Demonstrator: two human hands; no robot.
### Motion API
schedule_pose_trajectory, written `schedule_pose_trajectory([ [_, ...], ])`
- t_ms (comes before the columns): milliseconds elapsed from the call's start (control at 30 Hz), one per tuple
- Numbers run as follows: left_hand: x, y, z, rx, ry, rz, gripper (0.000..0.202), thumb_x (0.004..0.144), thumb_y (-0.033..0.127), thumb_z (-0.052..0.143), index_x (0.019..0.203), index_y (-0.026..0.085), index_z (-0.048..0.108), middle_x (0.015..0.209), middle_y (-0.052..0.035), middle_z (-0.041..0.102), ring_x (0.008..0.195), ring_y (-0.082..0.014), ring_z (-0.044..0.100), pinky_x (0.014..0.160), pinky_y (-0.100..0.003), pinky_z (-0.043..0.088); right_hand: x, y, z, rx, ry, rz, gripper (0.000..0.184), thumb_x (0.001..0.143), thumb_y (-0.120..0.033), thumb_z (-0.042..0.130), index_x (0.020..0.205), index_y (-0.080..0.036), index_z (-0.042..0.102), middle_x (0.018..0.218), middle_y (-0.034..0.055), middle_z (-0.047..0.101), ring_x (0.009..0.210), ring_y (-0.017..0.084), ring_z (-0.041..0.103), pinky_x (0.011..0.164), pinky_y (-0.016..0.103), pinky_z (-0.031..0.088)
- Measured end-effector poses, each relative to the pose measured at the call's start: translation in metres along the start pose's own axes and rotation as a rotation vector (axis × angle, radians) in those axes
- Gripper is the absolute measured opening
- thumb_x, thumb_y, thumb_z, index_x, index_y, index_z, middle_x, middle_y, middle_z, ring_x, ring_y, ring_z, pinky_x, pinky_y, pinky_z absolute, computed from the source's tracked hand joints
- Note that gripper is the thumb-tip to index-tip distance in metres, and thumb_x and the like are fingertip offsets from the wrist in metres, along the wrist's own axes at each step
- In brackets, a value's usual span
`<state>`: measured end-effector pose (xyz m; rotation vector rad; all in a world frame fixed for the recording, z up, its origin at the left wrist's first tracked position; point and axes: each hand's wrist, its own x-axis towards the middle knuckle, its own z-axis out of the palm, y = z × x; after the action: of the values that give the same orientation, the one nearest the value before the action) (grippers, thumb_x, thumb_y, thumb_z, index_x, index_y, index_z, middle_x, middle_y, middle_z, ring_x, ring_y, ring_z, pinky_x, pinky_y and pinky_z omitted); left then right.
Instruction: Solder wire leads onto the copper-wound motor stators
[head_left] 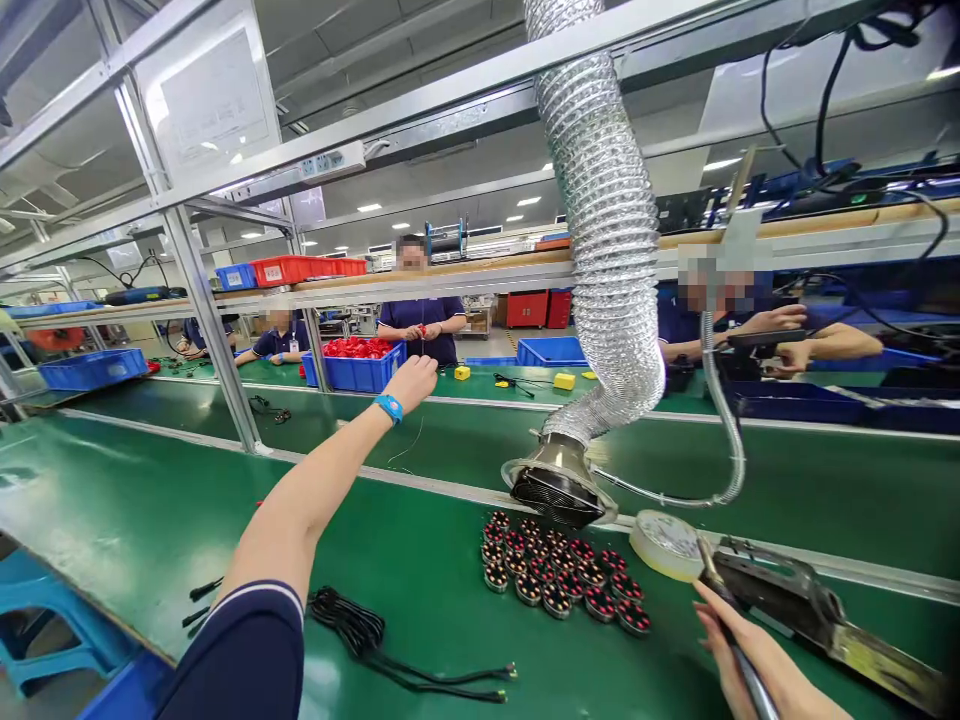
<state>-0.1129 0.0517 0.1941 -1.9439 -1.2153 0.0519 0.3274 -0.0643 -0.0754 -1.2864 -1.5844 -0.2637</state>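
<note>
My left hand (411,381) is stretched far forward over the green belt, near a blue bin (358,372) of red parts; its fingers are curled shut and thin wires hang below the wrist. A blue wristband (389,407) is on that arm. My right hand (739,645) at the lower right grips a soldering iron (721,592), its tip near a roll of tape (664,543). Several red-and-copper wound coils (562,577) sit in rows beneath a fume hood (559,485).
A silver flexible duct (607,220) hangs down to the hood. A black cable bundle (360,630) lies on the green table (150,500). A metal stand (795,600) sits at right. Seated and standing workers face me across the belt. Blue and red bins line the shelf.
</note>
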Motion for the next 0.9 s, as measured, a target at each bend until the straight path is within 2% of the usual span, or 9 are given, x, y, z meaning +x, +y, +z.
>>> schedule_pose_trajectory([
  [133,-0.022,0.005,-0.023,0.048,0.092,0.011,0.032,0.099,0.006,0.035,0.096,0.007,0.067,0.106,-0.0201,0.062,0.1,-0.0293,0.056,0.086,-0.044,0.039,-0.005,0.007,0.0,-0.018,-0.05,-0.06,0.049,0.098,-0.049,0.045,0.127,-0.018,0.069,0.112,0.0096,0.078,0.082,0.026,0.078,0.06,0.03,0.056],
  [267,-0.06,0.017,-0.048,0.136,0.151,0.072,0.03,0.099,0.006,0.038,0.096,0.009,0.068,0.107,-0.018,0.064,0.098,-0.0269,0.059,0.085,-0.042,0.044,-0.007,0.006,0.001,0.013,-0.028,-0.059,0.049,0.1,-0.049,0.043,0.13,-0.018,0.067,0.115,0.0101,0.077,0.085,0.025,0.078,0.067,0.03,0.057],
  [400,-0.105,0.031,-0.073,0.173,0.183,0.097,0.026,0.099,0.01,0.043,0.107,0.01,0.068,0.125,-0.017,0.064,0.113,-0.0265,0.06,0.099,-0.043,0.045,-0.008,0.005,-0.001,0.037,-0.013,-0.032,0.048,0.101,-0.048,0.045,0.13,-0.018,0.067,0.111,0.0094,0.078,0.08,0.024,0.077,0.068,0.03,0.055],
  [467,-0.129,0.045,-0.084,0.143,0.225,0.125,0.024,0.1,0.014,0.047,0.111,0.012,0.068,0.13,-0.0158,0.064,0.121,-0.0266,0.059,0.106,-0.044,0.044,-0.009,0.005,-0.002,0.03,-0.009,-0.012,0.046,0.101,-0.046,0.048,0.131,-0.018,0.068,0.109,0.0096,0.078,0.079,0.024,0.077,0.066,0.03,0.054],
  [533,-0.152,0.066,-0.095,0.081,0.266,0.168,0.023,0.1,0.019,0.052,0.117,0.013,0.067,0.132,-0.0152,0.065,0.125,-0.0264,0.058,0.11,-0.044,0.043,-0.009,0.005,-0.003,0.031,0.002,-0.011,0.043,0.101,-0.043,0.049,0.13,-0.017,0.068,0.108,0.0106,0.078,0.079,0.024,0.076,0.066,0.03,0.053],
  [633,-0.183,0.11,-0.109,-0.034,0.294,0.25,0.028,0.099,0.024,0.058,0.125,0.013,0.065,0.129,-0.0129,0.068,0.126,-0.025,0.059,0.113,-0.042,0.042,-0.008,0.004,-0.003,0.025,-0.002,-0.012,0.039,0.101,-0.038,0.052,0.128,-0.016,0.069,0.108,0.0111,0.078,0.082,0.023,0.075,0.072,0.03,0.053],
  [700,-0.201,0.142,-0.113,-0.13,0.318,0.289,0.028,0.099,0.025,0.06,0.124,0.014,0.065,0.122,-0.0104,0.071,0.122,-0.023,0.062,0.113,-0.04,0.043,-0.006,0.003,-0.003,-0.057,0.017,-0.012,0.035,0.1,-0.037,0.054,0.121,-0.016,0.073,0.104,0.0107,0.077,0.079,0.021,0.073,0.067,0.028,0.051],
  [800,-0.22,0.184,-0.111,-0.283,0.319,0.307,0.028,0.098,0.025,0.062,0.122,0.011,0.065,0.104,-0.0081,0.075,0.107,-0.0211,0.067,0.109,-0.039,0.046,-0.006,0.003,-0.004,-0.158,0.027,-0.026,0.031,0.1,-0.035,0.055,0.111,-0.016,0.076,0.093,0.0106,0.074,0.07,0.017,0.068,0.061,0.026,0.047],
  [900,-0.223,0.216,-0.097,-0.422,0.25,0.274,0.025,0.099,0.023,0.059,0.119,0.009,0.063,0.084,-0.0055,0.071,0.083,-0.0193,0.068,0.096,-0.041,0.051,-0.009,-0.001,-0.007,-0.166,0.018,-0.063,0.028,0.099,-0.031,0.053,0.106,-0.016,0.076,0.088,0.0101,0.069,0.068,0.017,0.064,0.063,0.026,0.049],
])
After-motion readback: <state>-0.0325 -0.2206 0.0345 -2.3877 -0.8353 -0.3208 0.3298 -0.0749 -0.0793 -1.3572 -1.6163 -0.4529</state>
